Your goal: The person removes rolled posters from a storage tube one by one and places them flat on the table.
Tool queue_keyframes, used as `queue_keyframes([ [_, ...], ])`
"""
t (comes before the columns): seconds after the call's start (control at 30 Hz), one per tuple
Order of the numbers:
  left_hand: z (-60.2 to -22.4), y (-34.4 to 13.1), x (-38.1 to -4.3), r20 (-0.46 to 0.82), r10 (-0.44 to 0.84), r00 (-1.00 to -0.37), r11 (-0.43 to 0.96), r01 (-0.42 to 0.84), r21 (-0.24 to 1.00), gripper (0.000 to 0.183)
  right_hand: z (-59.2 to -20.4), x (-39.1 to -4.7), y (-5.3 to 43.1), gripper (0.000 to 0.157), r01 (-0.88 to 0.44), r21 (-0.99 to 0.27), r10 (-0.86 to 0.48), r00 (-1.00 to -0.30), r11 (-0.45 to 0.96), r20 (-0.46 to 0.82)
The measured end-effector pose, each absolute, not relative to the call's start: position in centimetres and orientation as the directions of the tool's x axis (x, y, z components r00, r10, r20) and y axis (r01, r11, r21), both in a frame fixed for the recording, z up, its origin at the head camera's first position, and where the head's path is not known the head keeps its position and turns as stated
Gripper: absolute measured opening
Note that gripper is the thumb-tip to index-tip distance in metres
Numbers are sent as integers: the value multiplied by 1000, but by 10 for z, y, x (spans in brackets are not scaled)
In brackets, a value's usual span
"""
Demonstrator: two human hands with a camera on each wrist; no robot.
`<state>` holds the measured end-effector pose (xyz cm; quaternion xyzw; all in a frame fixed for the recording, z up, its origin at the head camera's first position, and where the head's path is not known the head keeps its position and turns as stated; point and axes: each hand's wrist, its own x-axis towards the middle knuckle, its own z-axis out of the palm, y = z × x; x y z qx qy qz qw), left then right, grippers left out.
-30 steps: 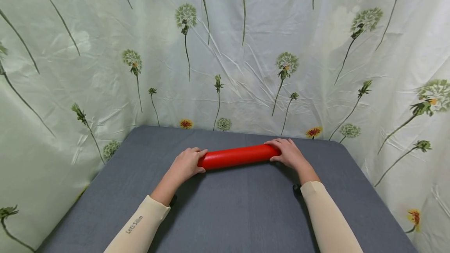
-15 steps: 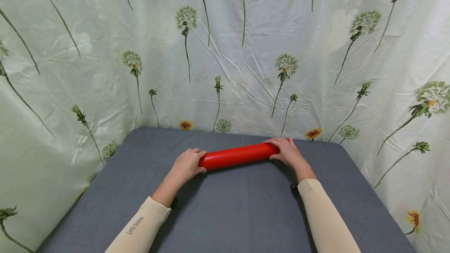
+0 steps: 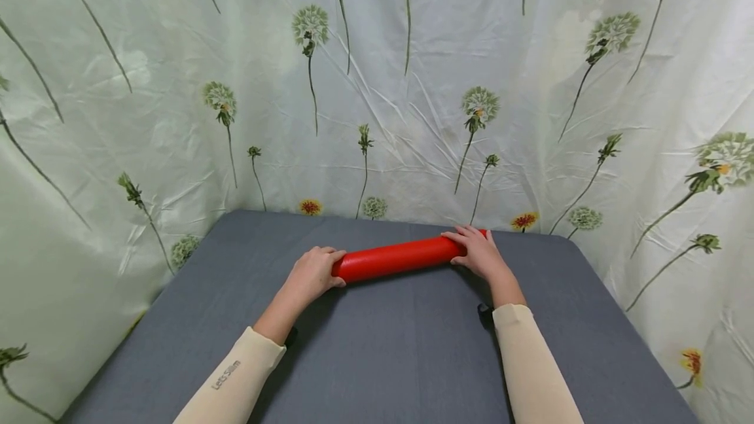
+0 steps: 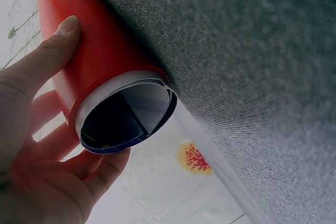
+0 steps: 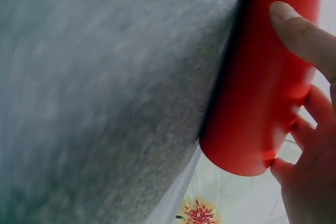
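A long red tube (image 3: 394, 262) lies across the far part of the grey table, its right end a little farther back. My left hand (image 3: 312, 273) grips its left end, thumb on the near side and fingers over the far side. In the left wrist view, that end of the red tube (image 4: 105, 40) is hollow, with a white rolled sheet edge (image 4: 105, 92) lining the opening and a thin blue edge below. My right hand (image 3: 480, 254) holds the tube near its right end, thumb (image 5: 302, 32) on the near side, fingers around the far side.
The grey cloth-covered table (image 3: 377, 358) reaches under both forearms. Behind it hangs a pale curtain (image 3: 412, 116) printed with dandelions, which also runs along both sides. Dark straps (image 3: 485, 315) show at the wrists.
My right hand has shifted slightly, its fingers raised a little, and the right forearm has swung left. More of the tube's right end shows past the fingers. The left hand keeps its hold.
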<state>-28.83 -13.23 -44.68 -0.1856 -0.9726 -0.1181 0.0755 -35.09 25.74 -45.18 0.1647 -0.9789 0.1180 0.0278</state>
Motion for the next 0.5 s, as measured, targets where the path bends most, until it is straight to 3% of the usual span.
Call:
queue_keyframes([
  [0.5, -448, -132, -291, 172, 318, -932, 912, 350, 214, 66, -452, -348, 251, 75, -369, -305, -343, -929, 878, 139],
])
